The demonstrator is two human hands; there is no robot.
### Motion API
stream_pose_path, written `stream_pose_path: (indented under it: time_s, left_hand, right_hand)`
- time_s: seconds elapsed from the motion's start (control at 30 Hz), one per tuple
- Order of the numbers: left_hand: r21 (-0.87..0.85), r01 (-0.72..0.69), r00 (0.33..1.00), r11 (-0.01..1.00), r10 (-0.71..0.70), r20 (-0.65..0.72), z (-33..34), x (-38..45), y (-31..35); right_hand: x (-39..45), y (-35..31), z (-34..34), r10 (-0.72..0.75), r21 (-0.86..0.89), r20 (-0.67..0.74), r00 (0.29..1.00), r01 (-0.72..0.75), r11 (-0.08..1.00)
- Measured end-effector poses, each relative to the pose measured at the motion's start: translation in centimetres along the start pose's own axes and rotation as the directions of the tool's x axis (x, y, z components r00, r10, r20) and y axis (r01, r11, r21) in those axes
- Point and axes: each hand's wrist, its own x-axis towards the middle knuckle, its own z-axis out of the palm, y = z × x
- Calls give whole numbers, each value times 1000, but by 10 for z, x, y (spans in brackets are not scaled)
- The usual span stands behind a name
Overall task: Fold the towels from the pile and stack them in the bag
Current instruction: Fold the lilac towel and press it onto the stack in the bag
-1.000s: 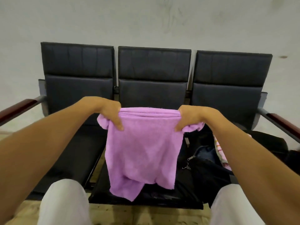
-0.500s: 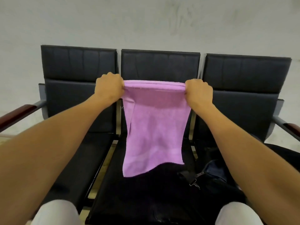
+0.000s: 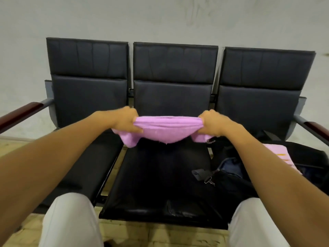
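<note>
A purple towel (image 3: 167, 130) stretches between my two hands above the back of the middle seat, doubled over and bunched into a short band. My left hand (image 3: 124, 120) grips its left end and my right hand (image 3: 212, 123) grips its right end. A black bag (image 3: 236, 177) lies open on the right seat, below my right forearm. A pink towel (image 3: 277, 153) lies on the bag, partly hidden by that arm.
A row of three black padded chairs (image 3: 175, 97) stands against a pale wall, with armrests (image 3: 23, 113) at both ends. The bag's strap buckle (image 3: 203, 173) lies on the edge of the middle seat. My knees in light trousers (image 3: 71, 221) are at the bottom.
Both hands came down from backrest height to just above the seat. The towel, which hung long below them, is now gathered into a short folded band.
</note>
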Motion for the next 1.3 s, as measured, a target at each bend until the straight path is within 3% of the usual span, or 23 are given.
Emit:
stream_pose_path:
  time_s: [0.1, 0.2, 0.33, 0.43, 0.53, 0.67, 0.77, 0.97, 1.17, 1.3]
  left_hand:
    - [-124, 3, 986, 992, 18, 169, 35, -11, 5]
    - [-223, 34, 976, 974, 16, 218, 63, -26, 13]
    - [-329, 23, 955, 944, 76, 286, 91, -45, 20]
    - [-424, 116, 903, 898, 83, 422, 112, -53, 20]
    - [-370, 211, 836, 905, 30, 549, 137, -50, -3]
    - [-492, 318, 801, 811, 49, 597, 148, -51, -6]
    - [-611, 331, 838, 719, 75, 541, 150, -51, -5]
    - [-795, 259, 960, 548, -55, 275, 171, -31, -15]
    - [-819, 138, 988, 556, -132, 77, 203, -12, -29]
    - [-801, 139, 984, 582, -173, 46, 214, -2, -35]
  right_hand:
    - [-10, 4, 36, -99, 170, 68, 993, 87, 982]
    - [-14, 13, 77, -155, 236, 120, 981, 124, 964]
    - [-18, 22, 125, -147, 294, 250, 957, 69, 953]
    - [-26, 20, 146, -145, 348, 363, 920, 10, 937]
    - [-32, 18, 154, -181, 412, 440, 880, -19, 911]
    - [-34, 14, 155, -219, 439, 504, 835, -29, 898]
    - [-29, 14, 158, -219, 453, 453, 864, -11, 892]
    - [-21, 22, 177, -216, 567, 253, 943, 36, 823]
    - [-11, 39, 199, -165, 569, 112, 980, 73, 819]
    - [-8, 52, 222, -108, 519, -37, 993, 111, 848]
